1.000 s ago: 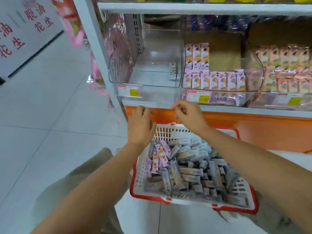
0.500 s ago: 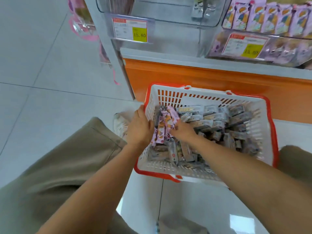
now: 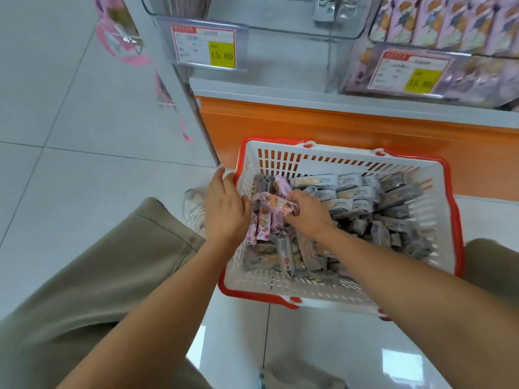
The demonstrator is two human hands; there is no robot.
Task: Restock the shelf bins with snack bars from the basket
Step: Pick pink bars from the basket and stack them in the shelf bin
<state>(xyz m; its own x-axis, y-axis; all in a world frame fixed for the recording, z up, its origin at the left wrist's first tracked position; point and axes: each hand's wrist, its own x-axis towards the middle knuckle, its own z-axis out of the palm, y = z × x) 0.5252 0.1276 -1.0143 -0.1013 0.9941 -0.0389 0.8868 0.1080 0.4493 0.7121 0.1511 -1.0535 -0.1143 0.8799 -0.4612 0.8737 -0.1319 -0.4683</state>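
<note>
A white basket with a red rim (image 3: pixel 438 220) stands on the floor below the shelf, filled with several grey snack bars (image 3: pixel 354 192) and a few pink ones (image 3: pixel 264 223) at its left side. My left hand (image 3: pixel 224 209) lies over the basket's left rim with its fingers among the pink bars. My right hand (image 3: pixel 306 211) is inside the basket and pinches a pink bar (image 3: pixel 280 203). Above, a nearly empty clear shelf bin (image 3: pixel 280 32) sits left of a clear bin stocked with pink bars (image 3: pixel 449 23).
An orange shelf base (image 3: pixel 337 127) runs behind the basket. Price tags (image 3: pixel 205 47) marked 15.80 hang on the bin fronts. Pink packets (image 3: pixel 120 29) hang at the shelf's left end. My knee in olive trousers (image 3: pixel 112 262) is at lower left, on a white tiled floor.
Both hands came down from the shelf edge into the basket. My right hand has taken hold of a pink bar and lifted it slightly; the camera tilted down.
</note>
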